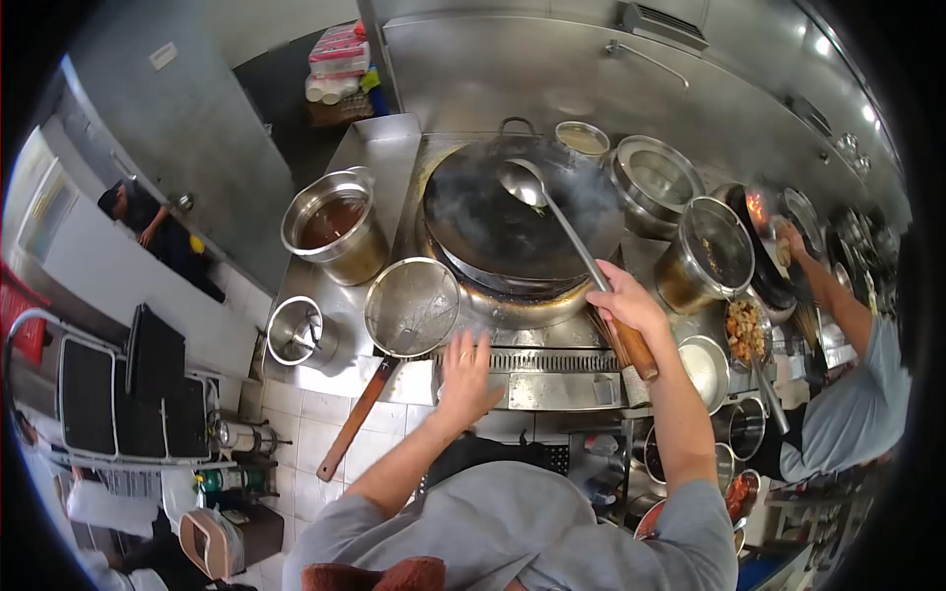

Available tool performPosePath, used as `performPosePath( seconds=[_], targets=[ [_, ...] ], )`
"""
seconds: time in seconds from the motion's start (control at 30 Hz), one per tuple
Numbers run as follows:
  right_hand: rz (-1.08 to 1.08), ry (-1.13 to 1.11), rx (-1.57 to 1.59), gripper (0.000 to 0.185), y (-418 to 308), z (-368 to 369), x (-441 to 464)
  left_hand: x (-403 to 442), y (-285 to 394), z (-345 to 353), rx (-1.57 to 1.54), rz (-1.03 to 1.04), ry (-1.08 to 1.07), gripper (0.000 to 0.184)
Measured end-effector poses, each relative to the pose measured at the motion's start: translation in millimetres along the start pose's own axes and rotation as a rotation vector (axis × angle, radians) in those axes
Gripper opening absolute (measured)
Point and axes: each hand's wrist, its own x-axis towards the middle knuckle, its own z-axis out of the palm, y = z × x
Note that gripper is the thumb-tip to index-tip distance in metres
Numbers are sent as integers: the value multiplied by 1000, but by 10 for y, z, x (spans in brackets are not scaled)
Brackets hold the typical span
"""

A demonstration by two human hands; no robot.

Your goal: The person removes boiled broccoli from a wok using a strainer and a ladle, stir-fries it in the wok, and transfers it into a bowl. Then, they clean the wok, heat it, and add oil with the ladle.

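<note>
A large dark wok (473, 222) sits on the round burner, with smoke or steam rising from it. My right hand (631, 303) is closed around the handle of a metal ladle (572, 231), whose bowl is over the wok. My left hand (468, 382) is raised over the stove's front edge with its fingers spread, holding nothing. Just up and left of it, a round mesh strainer (412, 307) lies with its wooden handle sticking out past the counter edge.
On the left stand a pot of brown liquid (333, 225) and a small metal pot (296, 331). Pots (658, 177) and a bowl of white contents (702, 374) are at right. A co-worker (847, 364) works at another wok with flames; another person (148, 222) bends at far left.
</note>
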Motion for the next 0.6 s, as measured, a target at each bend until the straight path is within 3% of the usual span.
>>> performPosePath(
  seconds=[0.13,0.17,0.2,0.23,0.27,0.3,0.33,0.37,0.4,0.5,0.53,0.57,0.6],
  targets=[
    [-70,136,-333,64,147,-105,-72,926,509,-368,-114,192,256,64],
    [-60,165,-376,63,173,-113,-94,1079,534,-224,67,209,406,51],
    [-74,170,-436,65,174,-127,-104,1204,544,-124,33,79,204,36],
    [-292,143,-518,66,582,-352,150,1304,546,17,140,-22,50,23],
    [-235,57,-444,67,485,-308,119,1279,602,-18,135,-80,80,20],
    [-334,44,-619,68,585,-415,243,1338,620,113,234,-134,76,18],
    [-268,37,-714,68,706,-540,396,1299,606,178,228,-108,175,19],
    [122,79,-747,70,255,-216,97,1240,603,198,233,-76,196,27],
    [-195,88,-847,69,823,-643,425,1196,623,184,183,-64,197,35],
    [-170,2,-1152,69,367,-312,32,1089,573,278,175,-47,280,44],
    [-179,-14,-1155,69,352,-328,66,1001,631,142,56,-67,179,67],
    [-121,-24,-1084,72,370,-373,106,889,691,146,58,-78,182,67],
    [-56,-30,-1012,75,384,-408,150,778,805,230,8,-61,324,69]
  ],
)
